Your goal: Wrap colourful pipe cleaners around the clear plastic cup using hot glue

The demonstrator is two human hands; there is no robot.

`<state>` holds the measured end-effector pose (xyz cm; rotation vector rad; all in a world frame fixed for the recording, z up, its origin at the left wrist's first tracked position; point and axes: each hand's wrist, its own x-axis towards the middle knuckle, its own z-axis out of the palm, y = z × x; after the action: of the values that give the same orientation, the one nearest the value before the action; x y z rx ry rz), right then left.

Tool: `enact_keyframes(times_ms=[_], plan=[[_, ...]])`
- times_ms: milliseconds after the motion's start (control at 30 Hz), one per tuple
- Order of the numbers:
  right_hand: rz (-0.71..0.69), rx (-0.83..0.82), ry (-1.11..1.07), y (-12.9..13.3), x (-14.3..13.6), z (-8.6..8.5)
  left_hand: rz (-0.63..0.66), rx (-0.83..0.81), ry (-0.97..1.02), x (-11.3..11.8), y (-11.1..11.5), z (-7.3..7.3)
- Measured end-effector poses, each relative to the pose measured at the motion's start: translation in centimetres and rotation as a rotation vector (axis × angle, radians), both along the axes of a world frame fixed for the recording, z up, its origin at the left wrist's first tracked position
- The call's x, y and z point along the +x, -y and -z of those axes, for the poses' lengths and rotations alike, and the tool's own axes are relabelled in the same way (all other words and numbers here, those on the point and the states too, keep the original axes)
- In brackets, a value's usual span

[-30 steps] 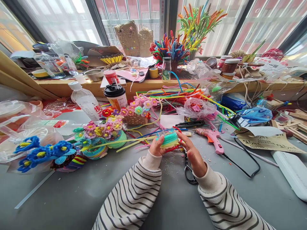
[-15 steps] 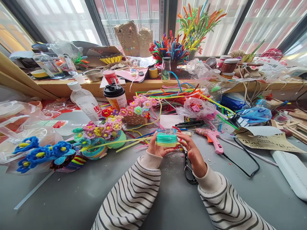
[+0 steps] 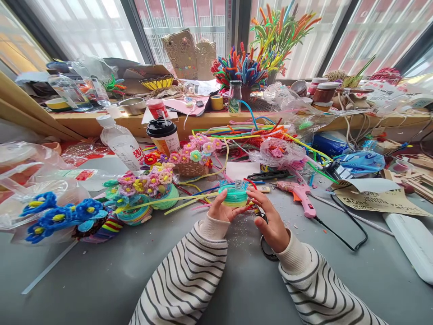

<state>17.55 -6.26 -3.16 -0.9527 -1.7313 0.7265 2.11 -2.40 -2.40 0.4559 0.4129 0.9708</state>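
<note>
Between my hands is a small round container [image 3: 232,197] wrapped in turquoise and yellow bands, with a clear rim and a barcode label at its top. My left hand [image 3: 220,209] holds it from the left and below, thumb on its side. The fingertips of my right hand [image 3: 270,221] touch its right side, and the thumb is apart from it. Black-handled scissors [image 3: 268,250] lie on the table, partly hidden under my right hand. A red pipe cleaner [image 3: 250,183] shows just behind the container.
Flower-topped pots [image 3: 162,196] and blue flowers [image 3: 61,215] stand left. A pink glue gun [image 3: 302,198] with a cord and a black cutter [image 3: 269,175] lie right and behind. A lidded cup [image 3: 164,135], a bottle [image 3: 120,142] and pipe cleaners [image 3: 233,131] are farther back.
The container has tilted, so more of its top shows. My right hand has shifted slightly left, its thumb moving nearer the container and covering more of the scissors.
</note>
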Motion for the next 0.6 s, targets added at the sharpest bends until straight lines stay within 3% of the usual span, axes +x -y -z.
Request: enact_keyframes(times_ms=[300, 600], plan=[[0.043, 0.073, 0.081, -0.01, -0.02, -0.03, -0.054, -0.001, -0.061, 0.15, 0.30, 0.04], [0.081, 0.103, 0.140, 0.04, -0.12, -0.05, -0.005, -0.018, -0.017, -0.14, 0.17, -0.08]])
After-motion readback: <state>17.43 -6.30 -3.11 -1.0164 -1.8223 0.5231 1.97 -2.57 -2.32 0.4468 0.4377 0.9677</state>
